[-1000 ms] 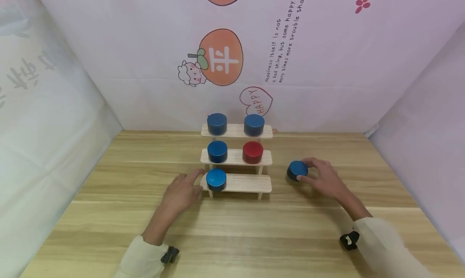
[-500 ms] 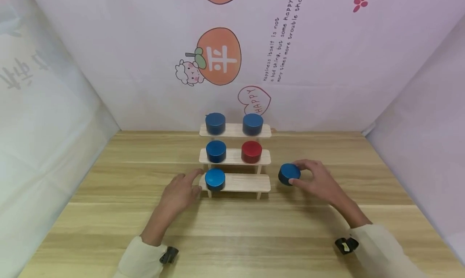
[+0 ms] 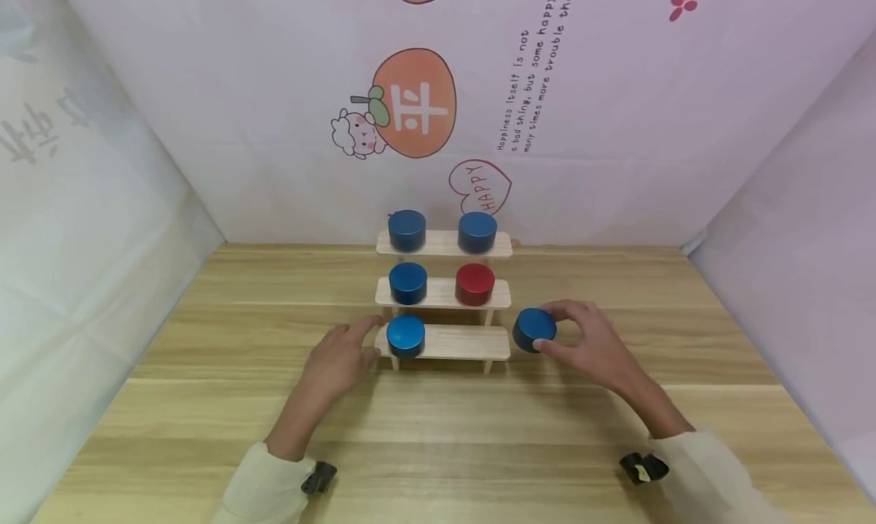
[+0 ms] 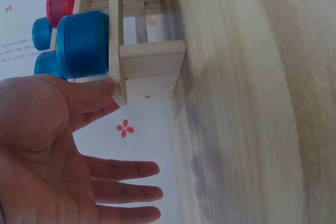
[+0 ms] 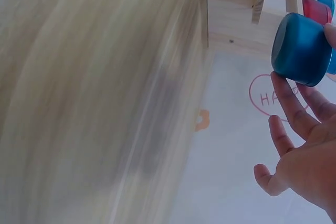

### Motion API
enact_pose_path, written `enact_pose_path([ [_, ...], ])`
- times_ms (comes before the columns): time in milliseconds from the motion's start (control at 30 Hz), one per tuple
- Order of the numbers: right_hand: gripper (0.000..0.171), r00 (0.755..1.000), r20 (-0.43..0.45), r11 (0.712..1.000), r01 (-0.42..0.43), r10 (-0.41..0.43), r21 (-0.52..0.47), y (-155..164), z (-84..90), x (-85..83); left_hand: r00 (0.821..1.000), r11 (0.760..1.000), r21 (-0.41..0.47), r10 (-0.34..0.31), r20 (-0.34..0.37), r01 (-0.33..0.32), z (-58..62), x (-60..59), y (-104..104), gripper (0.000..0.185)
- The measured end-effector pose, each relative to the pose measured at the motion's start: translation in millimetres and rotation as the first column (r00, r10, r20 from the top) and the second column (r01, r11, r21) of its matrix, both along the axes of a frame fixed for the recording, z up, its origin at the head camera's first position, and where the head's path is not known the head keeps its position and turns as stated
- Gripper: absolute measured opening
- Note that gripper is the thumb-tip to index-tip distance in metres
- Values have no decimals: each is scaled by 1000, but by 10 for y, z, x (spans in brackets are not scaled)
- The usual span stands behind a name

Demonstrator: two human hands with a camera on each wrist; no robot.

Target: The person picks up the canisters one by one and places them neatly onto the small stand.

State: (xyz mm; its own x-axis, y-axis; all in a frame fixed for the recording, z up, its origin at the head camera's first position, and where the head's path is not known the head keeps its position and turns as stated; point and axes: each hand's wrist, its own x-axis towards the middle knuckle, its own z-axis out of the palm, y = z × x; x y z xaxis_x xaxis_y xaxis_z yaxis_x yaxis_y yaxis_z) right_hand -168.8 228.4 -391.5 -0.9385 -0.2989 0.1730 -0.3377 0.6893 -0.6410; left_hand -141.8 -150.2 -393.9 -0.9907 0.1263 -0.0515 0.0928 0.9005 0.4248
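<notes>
Blue cylinder, round, flat-topped, glossy, pinched by right hand just right of the stepped rack's bottom step, off the worktop. Six cylinders: five blue, one red. Rack holds two per upper step, one blue at bottom left; bottom right slot free. Left hand relaxed, fingers straight, fingertip touching rack's left end.

2 bare hands, left hand and right hand, no gloves, rings or watches in sight; long cream sleeves reaching to both wrists, soft loose fabric; small black camera mount strapped at each wrist
</notes>
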Motion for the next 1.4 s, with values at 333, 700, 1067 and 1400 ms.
enact_pose_path([
  [333,56,999,-30,999,-38,38,-11,-214,-50,9,1000,1000,13,3,4,-3,-9,0,-5,45],
  [700,53,995,-74,997,-67,64,-34,-464,-126,31,1000,1000,10,7,4,-7,-17,-16,-3,45],
  [1067,56,997,-75,1000,-7,5,-25,-711,-112,58,1000,1000,10,7,-2,-7,-28,-23,-16,45],
  [1400,58,998,-57,1000,20,-21,-7,-789,-174,59,1000,1000,12,5,-3,-5,-37,-19,-19,45],
])
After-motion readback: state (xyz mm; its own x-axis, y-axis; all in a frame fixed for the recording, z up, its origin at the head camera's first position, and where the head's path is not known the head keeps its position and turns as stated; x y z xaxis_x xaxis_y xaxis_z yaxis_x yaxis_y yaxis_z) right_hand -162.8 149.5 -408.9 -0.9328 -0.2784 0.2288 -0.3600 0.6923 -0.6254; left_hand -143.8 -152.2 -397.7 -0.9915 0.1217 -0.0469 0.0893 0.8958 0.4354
